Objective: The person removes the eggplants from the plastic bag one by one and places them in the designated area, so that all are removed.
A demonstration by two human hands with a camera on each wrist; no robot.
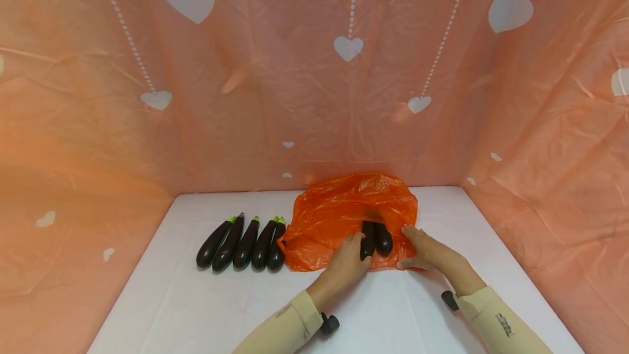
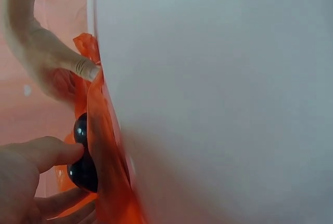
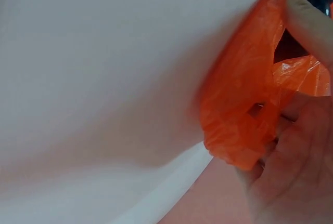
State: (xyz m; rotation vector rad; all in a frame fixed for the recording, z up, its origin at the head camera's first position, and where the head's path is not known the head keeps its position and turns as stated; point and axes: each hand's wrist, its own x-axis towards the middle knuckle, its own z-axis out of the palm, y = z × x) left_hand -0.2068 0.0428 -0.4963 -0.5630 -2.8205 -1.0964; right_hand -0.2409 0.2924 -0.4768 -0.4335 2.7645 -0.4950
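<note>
An orange plastic bag (image 1: 319, 234) lies spread on the table with its mouth toward me. Two dark purple eggplants lie side by side at the mouth, their far ends under the film. My left hand (image 1: 348, 260) holds the left eggplant (image 1: 367, 240) near its rounded end, thumb on one side and fingers on the other; the left wrist view shows the thumb against its glossy skin. Beside it rests the right eggplant (image 1: 383, 240). My right hand (image 1: 426, 250) grips the bag's right edge, and the orange film (image 3: 239, 109) bunches between thumb and fingers in the right wrist view.
Several more eggplants (image 1: 245, 245) lie in a row on the white table (image 1: 196, 316), left of the bag, green stem ends pointing away. Orange sheeting with white hearts (image 1: 295, 97) hangs behind the table and along both sides.
</note>
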